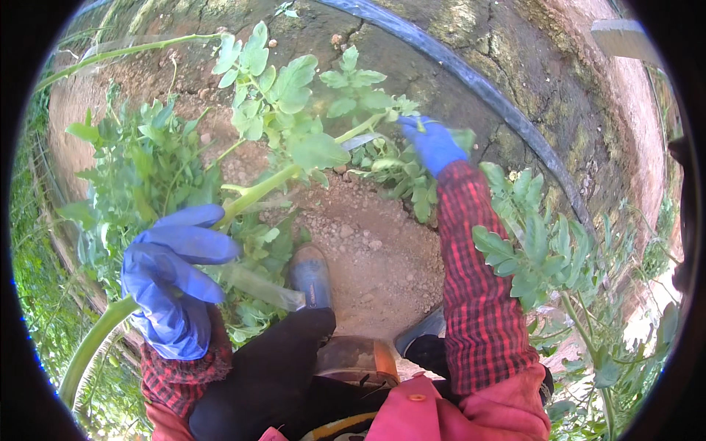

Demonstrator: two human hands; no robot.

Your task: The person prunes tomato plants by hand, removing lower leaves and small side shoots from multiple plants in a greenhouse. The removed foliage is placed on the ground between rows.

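My left hand (pixel 171 275), in a blue glove, is wrapped around the thick green stem of a tomato plant (pixel 259 193). The stem slants from the lower left to the upper middle, with broad leaves along its far part. A clear plastic strip (pixel 270 289) hangs beside my left fingers. Beyond the far end of the stem, my right hand (pixel 433 143), also blue-gloved and slightly blurred, has its fingers closed on a bit of green shoot (pixel 421 126). A leaf (pixel 463 140) shows behind that hand. The fingertips of my right hand are partly hidden.
A black hose (pixel 469 77) curves over the cracked, mossy soil. Leafy plants grow at the left (pixel 149 160) and another tomato plant (pixel 535 253) stands by my right sleeve. My boot (pixel 311 275) rests on crumbly soil. Below me is a brown rounded object with an orange band (pixel 385 357).
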